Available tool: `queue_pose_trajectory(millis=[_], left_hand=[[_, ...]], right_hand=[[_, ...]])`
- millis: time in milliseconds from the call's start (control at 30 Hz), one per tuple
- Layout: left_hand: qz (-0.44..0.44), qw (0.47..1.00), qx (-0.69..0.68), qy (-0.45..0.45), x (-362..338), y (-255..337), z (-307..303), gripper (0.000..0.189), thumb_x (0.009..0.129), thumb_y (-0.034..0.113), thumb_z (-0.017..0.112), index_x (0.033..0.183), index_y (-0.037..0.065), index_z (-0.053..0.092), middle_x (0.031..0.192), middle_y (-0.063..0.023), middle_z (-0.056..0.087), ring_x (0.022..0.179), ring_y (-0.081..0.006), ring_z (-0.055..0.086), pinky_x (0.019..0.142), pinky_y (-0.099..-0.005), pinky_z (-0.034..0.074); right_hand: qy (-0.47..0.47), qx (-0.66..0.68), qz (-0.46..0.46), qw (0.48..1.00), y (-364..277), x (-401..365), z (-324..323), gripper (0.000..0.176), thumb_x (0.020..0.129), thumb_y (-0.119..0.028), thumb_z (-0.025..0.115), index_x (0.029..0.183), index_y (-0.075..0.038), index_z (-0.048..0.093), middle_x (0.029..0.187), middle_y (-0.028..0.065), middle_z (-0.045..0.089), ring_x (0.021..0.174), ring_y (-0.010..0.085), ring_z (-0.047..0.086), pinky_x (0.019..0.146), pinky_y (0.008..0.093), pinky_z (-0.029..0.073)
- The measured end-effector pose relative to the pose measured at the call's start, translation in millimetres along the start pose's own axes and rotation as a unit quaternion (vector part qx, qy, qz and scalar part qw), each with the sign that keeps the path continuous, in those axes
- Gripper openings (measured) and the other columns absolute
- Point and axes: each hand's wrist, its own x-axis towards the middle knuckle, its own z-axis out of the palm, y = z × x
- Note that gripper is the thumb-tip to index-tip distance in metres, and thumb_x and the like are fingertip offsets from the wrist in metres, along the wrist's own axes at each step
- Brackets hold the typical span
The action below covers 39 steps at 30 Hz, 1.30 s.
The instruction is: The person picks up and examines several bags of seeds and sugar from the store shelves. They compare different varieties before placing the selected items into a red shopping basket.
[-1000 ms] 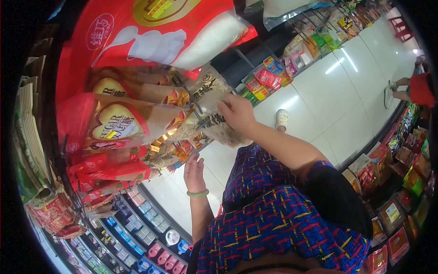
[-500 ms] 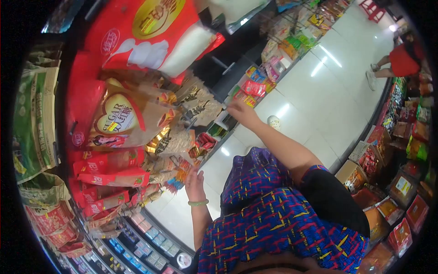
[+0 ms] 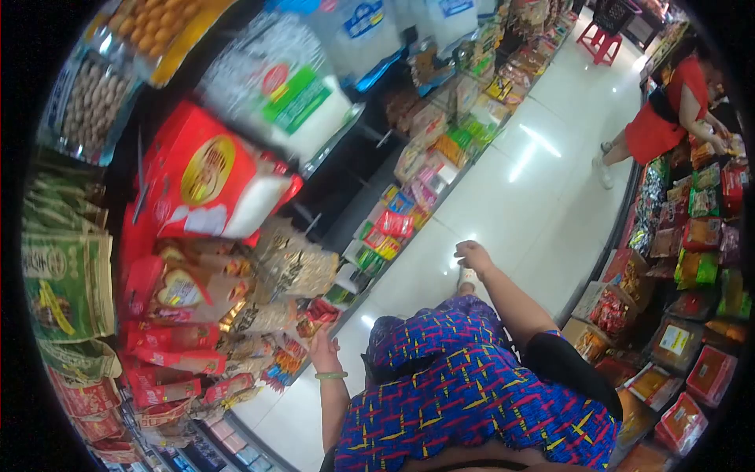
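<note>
My left hand (image 3: 324,352), with a green bangle (image 3: 331,375) at the wrist, is beside the shelf, its fingers apart and loosely bent. Its fingertips are right by some small red packets (image 3: 321,311) at the shelf's edge, and nothing shows in its grasp. Out over the aisle floor is my right hand (image 3: 473,257), fingers half curled and holding nothing visible. Left of my left hand hang clear bags of tan dried goods (image 3: 292,263) and a brown sugar bag (image 3: 182,289) with a heart label. A red bag with a gold oval (image 3: 208,173) hangs above them.
White floor tiles (image 3: 503,189) run along the aisle. On the right, a shelf holds packaged foods (image 3: 676,338) and open cartons (image 3: 609,307). A person in red (image 3: 668,118) stands further along, reaching to that shelf. A red stool (image 3: 600,45) stands at the far end.
My view has shifted, bringing more upper shelves and the aisle's far end into sight. My right hand has moved away from the shelf over the floor; my left hand stays near the packets.
</note>
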Motion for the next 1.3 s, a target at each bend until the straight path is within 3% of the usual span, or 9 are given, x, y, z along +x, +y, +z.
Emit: queue_pose_trajectory(millis=[200, 300, 533, 767, 967, 1167, 1200, 1233, 1300], left_hand=[[0.003, 0.991, -0.132, -0.039, 8, -19, 124, 0.058, 0.085, 0.008, 0.054, 0.138, 0.007, 0.031, 0.107, -0.0054, 0.053, 0.078, -0.0094, 0.053, 0.069, -0.0253, 0.046], [-0.040, 0.998, -0.006, -0.039, 0, -9, 176, 0.061, 0.082, 0.005, 0.057, 0.138, 0.011, 0.032, 0.123, -0.0067, 0.044, 0.093, -0.0131, 0.053, 0.075, -0.0268, 0.047], [-0.054, 0.994, 0.086, -0.050, 22, -29, 203, 0.052, 0.084, 0.009, 0.055, 0.134, 0.009, 0.038, 0.101, -0.0041, 0.054, 0.088, -0.0119, 0.055, 0.068, -0.0223, 0.045], [-0.110, 0.990, 0.048, -0.068, 67, -36, 205, 0.049, 0.083, 0.018, 0.060, 0.129, 0.009, 0.045, 0.109, -0.0015, 0.053, 0.089, -0.0095, 0.052, 0.075, -0.0235, 0.042], [-0.054, 0.961, 0.242, -0.126, 80, -24, 217, 0.040, 0.086, 0.020, 0.057, 0.122, 0.004, 0.052, 0.108, -0.0067, 0.057, 0.096, -0.0129, 0.054, 0.078, -0.0246, 0.043], [-0.201, 0.939, 0.279, 0.024, 61, -103, 164, 0.037, 0.083, 0.016, 0.059, 0.117, 0.002, 0.055, 0.112, -0.0133, 0.058, 0.100, -0.0173, 0.056, 0.089, -0.0299, 0.043], [-0.010, 0.855, 0.515, -0.054, 48, -123, 150, 0.035, 0.080, 0.014, 0.059, 0.114, 0.003, 0.057, 0.112, -0.0127, 0.058, 0.102, -0.0191, 0.056, 0.089, -0.0310, 0.043], [0.177, 0.680, 0.701, -0.126, 31, -148, 134, 0.034, 0.078, 0.012, 0.059, 0.111, 0.004, 0.059, 0.112, -0.0122, 0.059, 0.103, -0.0209, 0.056, 0.090, -0.0321, 0.043], [0.106, 0.743, 0.653, -0.107, 1, -185, 153, 0.033, 0.074, 0.011, 0.059, 0.106, 0.005, 0.061, 0.112, -0.0107, 0.059, 0.105, -0.0241, 0.054, 0.088, -0.0347, 0.044]], right_hand=[[-0.009, -0.022, -0.011, 1.000, -72, 43, -87, 0.030, 0.078, -0.017, 0.056, 0.105, -0.004, 0.056, 0.089, 0.0073, 0.063, 0.069, 0.0151, 0.058, 0.058, 0.0249, 0.045], [0.017, -0.005, -0.044, 0.999, -105, 65, -123, 0.030, 0.078, -0.017, 0.055, 0.105, -0.004, 0.055, 0.088, 0.0072, 0.062, 0.067, 0.0143, 0.057, 0.057, 0.0247, 0.044], [0.054, 0.038, -0.088, 0.994, -160, 110, -144, 0.035, 0.079, -0.017, 0.054, 0.111, -0.003, 0.051, 0.090, 0.0076, 0.061, 0.069, 0.0151, 0.058, 0.060, 0.0256, 0.045], [0.062, 0.010, -0.089, 0.994, -200, 130, -136, 0.041, 0.080, -0.019, 0.054, 0.118, -0.004, 0.048, 0.098, 0.0093, 0.059, 0.074, 0.0164, 0.059, 0.065, 0.0278, 0.046], [0.055, 0.040, -0.173, 0.983, -276, 184, -136, 0.048, 0.080, -0.020, 0.056, 0.124, -0.005, 0.043, 0.108, 0.0105, 0.056, 0.074, 0.0162, 0.059, 0.066, 0.0282, 0.046], [0.003, -0.034, -0.292, 0.956, -382, 268, -115, 0.066, 0.080, -0.016, 0.058, 0.137, -0.004, 0.026, 0.132, 0.0153, 0.042, 0.110, 0.0232, 0.050, 0.087, 0.0320, 0.044], [-0.014, -0.015, -0.333, 0.943, -387, 303, -114, 0.066, 0.078, -0.015, 0.058, 0.136, -0.008, 0.028, 0.123, 0.0137, 0.048, 0.094, 0.0212, 0.055, 0.076, 0.0305, 0.046], [-0.032, 0.005, -0.372, 0.928, -393, 335, -111, 0.067, 0.076, -0.014, 0.059, 0.136, -0.012, 0.031, 0.114, 0.0122, 0.053, 0.077, 0.0191, 0.059, 0.064, 0.0289, 0.049], [-0.060, 0.108, -0.383, 0.916, -416, 369, -102, 0.068, 0.075, -0.012, 0.058, 0.136, -0.011, 0.029, 0.109, 0.0161, 0.054, 0.076, 0.0202, 0.059, 0.063, 0.0296, 0.049]])
